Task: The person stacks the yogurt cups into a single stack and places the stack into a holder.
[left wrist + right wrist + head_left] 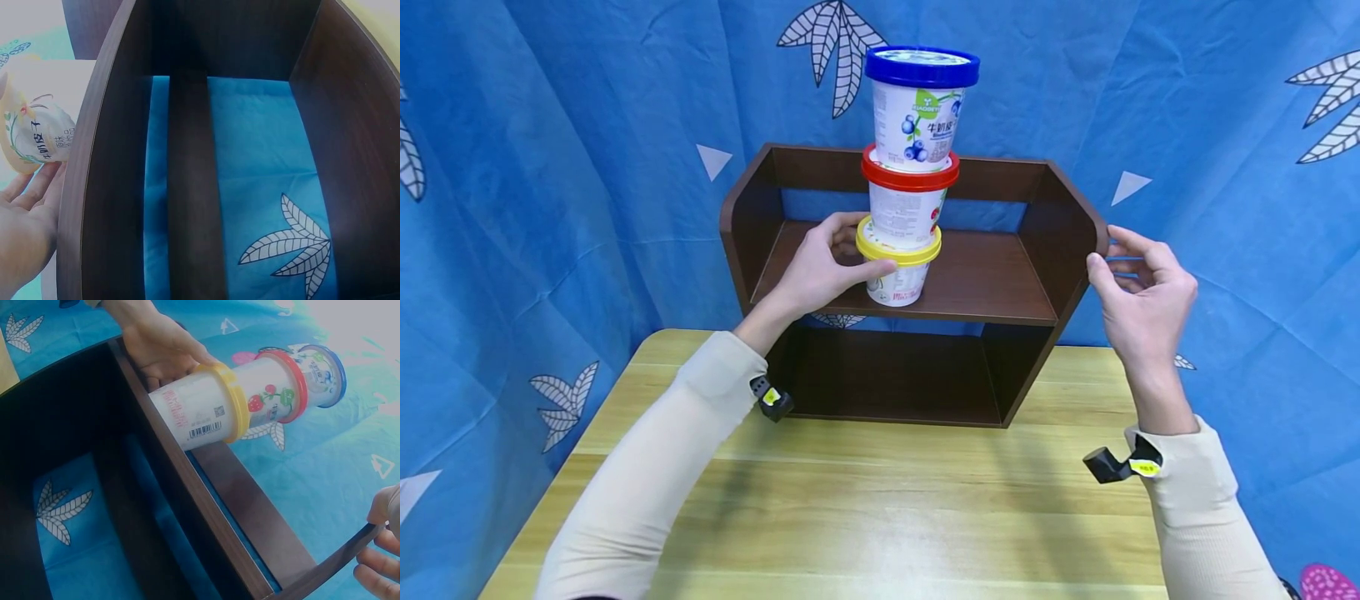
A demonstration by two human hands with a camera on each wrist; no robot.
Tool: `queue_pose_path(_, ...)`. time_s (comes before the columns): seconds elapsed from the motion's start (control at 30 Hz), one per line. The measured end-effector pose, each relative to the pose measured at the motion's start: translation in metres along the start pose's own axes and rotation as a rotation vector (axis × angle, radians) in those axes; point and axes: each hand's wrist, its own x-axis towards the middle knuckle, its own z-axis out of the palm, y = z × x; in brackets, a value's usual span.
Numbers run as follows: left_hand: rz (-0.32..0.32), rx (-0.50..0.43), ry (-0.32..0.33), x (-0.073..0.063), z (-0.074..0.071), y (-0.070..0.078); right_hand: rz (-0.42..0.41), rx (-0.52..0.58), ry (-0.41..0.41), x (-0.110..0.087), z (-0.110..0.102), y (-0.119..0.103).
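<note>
Three lidded white food tubs stand stacked upright on the upper board of a dark brown shelf (985, 279). The yellow-lidded tub (897, 287) is lowest, the red-lidded tub (902, 212) in the middle, and the blue-lidded tub (917, 125) with blueberries printed on it on top. My left hand (820, 262) holds the yellow-lidded tub around its lid, thumb across the front and fingers at the side and back. At the shelf's right side panel, my right hand (1150, 292) pinches the front edge between thumb and fingers. The right wrist view shows the yellow-lidded tub's barcode (205, 430).
The two-tier shelf stands on a light wooden table (880, 500), with a lower compartment (887, 375) beneath the tubs. Behind hangs a blue cloth (625, 150) with leaf prints. A pink spotted object (1326, 582) shows at the bottom right.
</note>
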Motion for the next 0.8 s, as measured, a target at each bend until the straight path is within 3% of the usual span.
queue_pose_path(0.8,-0.018,-0.017,-0.008,-0.0049,-0.0004,-0.0006,-0.006,0.027,-0.001,0.0013,-0.0013,0.004)
